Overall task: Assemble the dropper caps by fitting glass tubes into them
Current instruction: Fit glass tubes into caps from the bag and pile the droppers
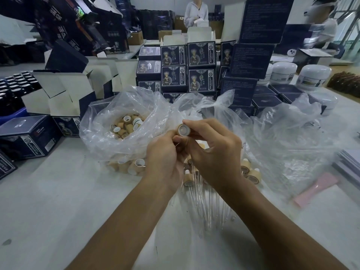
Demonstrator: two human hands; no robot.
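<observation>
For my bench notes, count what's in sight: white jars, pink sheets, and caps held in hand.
White jars: 4 (one half hidden by boxes)
Pink sheet: 1
Dropper cap held in the right hand: 1
Total: 6

two hands (165, 152), one held dropper cap (183, 130), three white jars (313, 76)

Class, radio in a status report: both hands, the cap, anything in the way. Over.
Right hand grips a dropper cap, open end facing camera. Left hand pinches a thin glass tube just below it, not yet in. Nothing blocking.
</observation>
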